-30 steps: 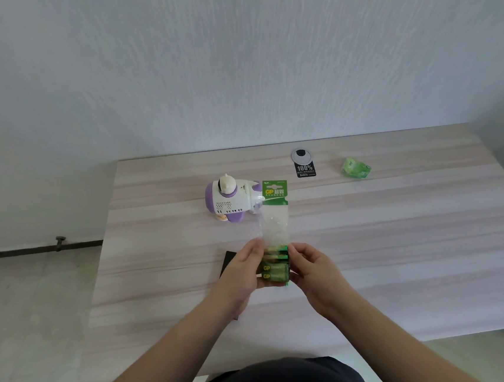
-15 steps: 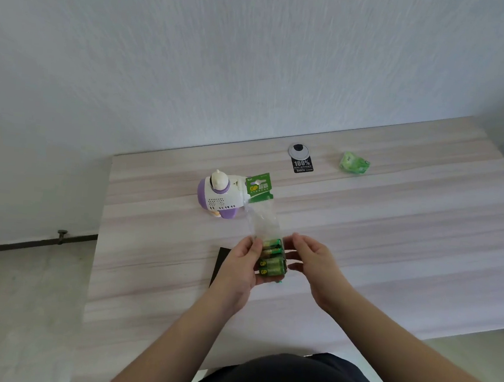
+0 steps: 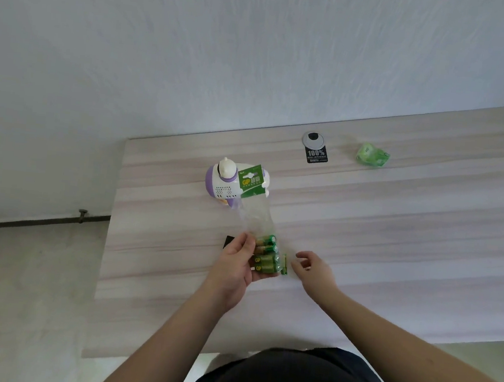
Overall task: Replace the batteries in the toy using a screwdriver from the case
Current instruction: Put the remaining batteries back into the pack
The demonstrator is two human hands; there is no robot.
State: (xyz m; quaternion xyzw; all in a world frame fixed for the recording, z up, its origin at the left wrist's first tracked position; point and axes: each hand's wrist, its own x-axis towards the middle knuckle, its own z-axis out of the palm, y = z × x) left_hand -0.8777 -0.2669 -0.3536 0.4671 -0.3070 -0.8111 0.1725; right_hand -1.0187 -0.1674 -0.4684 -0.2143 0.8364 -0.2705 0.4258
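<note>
**New batteries in hand, toy not yet opened**

The left hand [image 3: 234, 269] grips a battery pack [image 3: 264, 255] above the near part of the table [image 3: 394, 235], fingers and thumb curled round the end where the green cells sit side by side. The pack's clear wrapper stretches away from the person, and its green header card [image 3: 251, 181] overlaps the toy [image 3: 223, 185] in this view (whether card and toy touch cannot be told). The right hand [image 3: 311, 269] hovers just beside the pack, fingers loosely bent and holding nothing; a thin green strip at the pack's edge lies between the two hands.

The toy, white and purple, sits on the table farther back, well apart from both hands. A dark flat object [image 3: 230, 241] peeks out behind the left hand; it may be the screwdriver case, though too little shows to say. No screwdriver is visible. Near the far edge lie a crumpled green wrapper [image 3: 372, 154] and a black label [image 3: 316, 154] by a round grommet [image 3: 313, 138].

As a judgement, the task is in an early stage: the pack is being opened, while unscrewing the toy's cover, swapping the cells and closing it up all appear to remain
</note>
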